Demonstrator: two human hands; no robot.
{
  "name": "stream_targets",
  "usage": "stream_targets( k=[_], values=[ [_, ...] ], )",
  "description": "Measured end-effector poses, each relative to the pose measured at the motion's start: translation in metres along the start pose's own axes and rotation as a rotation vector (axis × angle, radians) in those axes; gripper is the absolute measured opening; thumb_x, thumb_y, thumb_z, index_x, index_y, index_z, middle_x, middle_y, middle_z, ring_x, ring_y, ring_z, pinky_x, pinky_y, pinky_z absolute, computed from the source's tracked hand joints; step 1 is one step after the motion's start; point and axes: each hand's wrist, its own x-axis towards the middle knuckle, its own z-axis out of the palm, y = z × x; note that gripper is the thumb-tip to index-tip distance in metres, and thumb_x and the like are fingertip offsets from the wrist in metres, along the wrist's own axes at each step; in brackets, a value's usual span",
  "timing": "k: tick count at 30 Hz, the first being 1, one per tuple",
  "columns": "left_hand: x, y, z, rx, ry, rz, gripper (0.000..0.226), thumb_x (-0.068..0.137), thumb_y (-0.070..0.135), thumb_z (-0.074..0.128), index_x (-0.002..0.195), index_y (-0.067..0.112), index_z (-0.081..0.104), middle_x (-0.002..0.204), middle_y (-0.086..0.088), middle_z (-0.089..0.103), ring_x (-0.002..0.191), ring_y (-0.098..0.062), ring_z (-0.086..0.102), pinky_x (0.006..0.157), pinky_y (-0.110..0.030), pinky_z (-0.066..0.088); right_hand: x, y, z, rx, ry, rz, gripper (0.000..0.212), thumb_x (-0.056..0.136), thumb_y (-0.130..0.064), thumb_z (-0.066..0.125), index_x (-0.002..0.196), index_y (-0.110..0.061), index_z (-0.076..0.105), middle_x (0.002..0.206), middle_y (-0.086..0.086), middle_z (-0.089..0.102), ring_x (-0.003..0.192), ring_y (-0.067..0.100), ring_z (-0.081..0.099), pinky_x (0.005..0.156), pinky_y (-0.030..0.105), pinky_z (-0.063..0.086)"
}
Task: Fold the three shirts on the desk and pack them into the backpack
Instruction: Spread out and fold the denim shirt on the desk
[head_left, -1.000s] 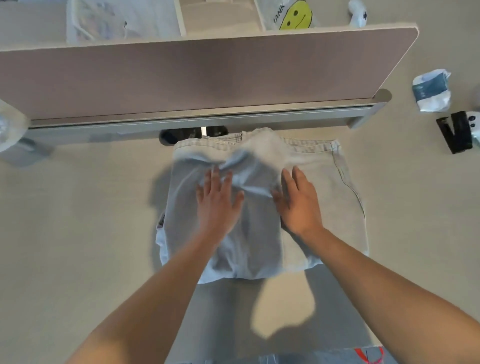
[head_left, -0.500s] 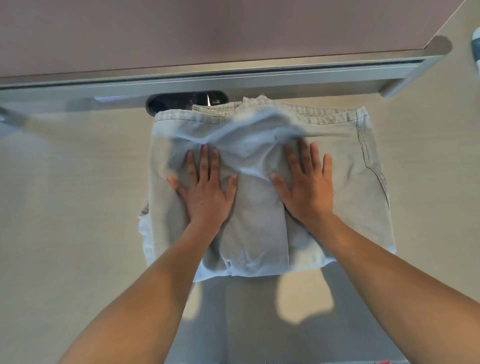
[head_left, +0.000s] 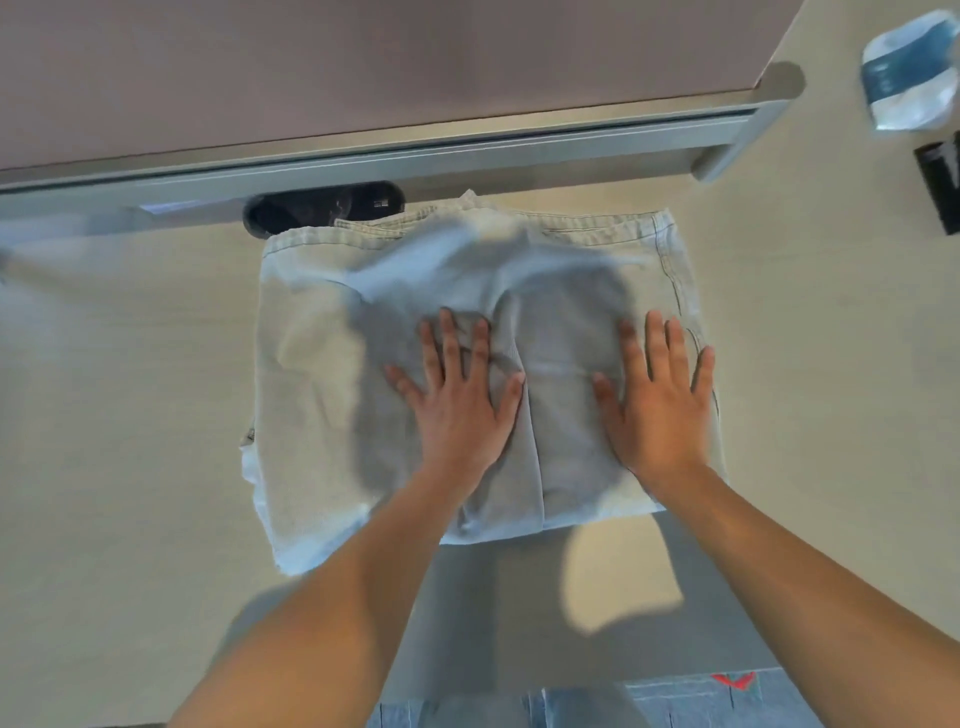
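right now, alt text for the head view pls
Both hands, left hand and right hand, press flat with spread fingers on a pale folded shirt lying on a beige desk, just in front of a grey divider panel.

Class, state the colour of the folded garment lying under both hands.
The folded garment is pale, washed-out blue-grey, plain, with no print; the head view shows it.

Pale grey-blue shirt (head_left: 311, 374), beige desk (head_left: 114, 415), mauve partition (head_left: 363, 62), blue-and-white packet (head_left: 906, 73)

Office, desk (head_left: 130, 389), partition screen (head_left: 363, 67)
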Motion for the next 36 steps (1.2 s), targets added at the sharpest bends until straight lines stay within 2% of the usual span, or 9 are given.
stream_targets(
  k=[6, 14, 21, 24, 27, 29, 33, 36],
  values=[
    [-0.01, 0.034, 0.015, 0.04, 0.001, 0.025, 0.079, 0.101, 0.072, 0.017, 0.166, 0.032, -0.005, 0.171, -0.007, -0.022, 0.158, -0.031, -0.02, 0.115, -0.079, 0.005, -0.018, 0.04, 0.008, 0.014, 0.003, 0.053, 0.071, 0.107, -0.06, 0.024, 0.168, -0.023, 0.014, 0.175, 0.008, 0.01, 0.162, 0.026, 0.002, 0.129, 0.057, 0.004],
    [-0.055, 0.082, 0.033, 0.062, -0.012, 0.097, 0.079, 0.103, 0.07, 0.015, 0.167, 0.027, -0.001, 0.173, -0.009, -0.014, 0.159, -0.03, -0.014, 0.114, -0.08, 0.008, -0.066, 0.094, 0.009, 0.089, 0.047, 0.129, 0.071, 0.105, -0.06, 0.031, 0.166, -0.024, 0.023, 0.174, 0.008, 0.017, 0.16, 0.028, 0.015, 0.128, 0.057, 0.01],
    [-0.072, 0.1, 0.05, 0.045, -0.018, 0.107, 0.077, 0.103, 0.072, 0.012, 0.166, 0.03, -0.005, 0.174, -0.007, -0.011, 0.159, -0.031, -0.014, 0.117, -0.077, 0.004, -0.088, 0.118, 0.015, 0.158, 0.014, 0.248, 0.074, 0.103, -0.064, 0.037, 0.165, -0.029, 0.02, 0.175, 0.005, 0.006, 0.162, 0.024, 0.006, 0.129, 0.058, 0.004],
    [-0.079, 0.097, 0.05, 0.073, -0.023, 0.122, 0.075, 0.102, 0.07, 0.005, 0.165, 0.032, -0.009, 0.173, -0.006, -0.014, 0.159, -0.029, -0.015, 0.119, -0.075, 0.005, -0.09, 0.119, 0.014, 0.209, 0.037, 0.241, 0.075, 0.102, -0.064, 0.04, 0.164, -0.027, 0.024, 0.175, 0.008, 0.003, 0.162, 0.024, 0.003, 0.129, 0.059, 0.006],
    [-0.092, 0.092, 0.052, 0.079, -0.016, 0.122, 0.073, 0.101, 0.069, 0.003, 0.165, 0.034, -0.009, 0.174, -0.004, -0.012, 0.16, -0.026, -0.012, 0.12, -0.073, 0.003, -0.093, 0.122, 0.01, 0.315, 0.078, 0.28, 0.084, 0.098, -0.065, 0.049, 0.165, -0.024, 0.02, 0.175, 0.01, -0.002, 0.162, 0.026, 0.001, 0.129, 0.055, 0.01],
    [-0.099, 0.09, 0.056, 0.098, 0.024, 0.117, 0.072, 0.103, 0.068, 0.007, 0.165, 0.034, -0.005, 0.174, -0.004, -0.007, 0.16, -0.026, -0.008, 0.12, -0.073, 0.003, -0.098, 0.128, 0.007, 0.392, 0.108, 0.367, 0.093, 0.094, -0.068, 0.055, 0.166, -0.024, 0.017, 0.174, 0.012, 0.005, 0.16, 0.031, 0.011, 0.127, 0.055, 0.018],
    [-0.098, 0.087, 0.065, 0.087, 0.089, 0.131, 0.072, 0.104, 0.067, 0.014, 0.166, 0.032, 0.004, 0.175, -0.005, 0.001, 0.161, -0.027, -0.002, 0.12, -0.073, 0.005, -0.102, 0.133, 0.0, 0.425, 0.099, 0.467, 0.109, 0.082, -0.075, 0.065, 0.166, -0.025, 0.016, 0.162, 0.008, 0.038, 0.138, 0.035, 0.043, 0.111, 0.051, 0.038],
    [-0.099, 0.086, 0.066, 0.087, 0.099, 0.151, 0.074, 0.104, 0.067, 0.016, 0.166, 0.031, 0.004, 0.175, -0.006, 0.002, 0.161, -0.027, -0.002, 0.12, -0.072, 0.006, -0.099, 0.132, -0.009, 0.552, 0.042, 0.488, 0.11, 0.078, -0.071, 0.075, 0.163, -0.033, 0.018, 0.149, 0.003, 0.043, 0.121, 0.034, 0.057, 0.095, 0.046, 0.049]
  ],
)
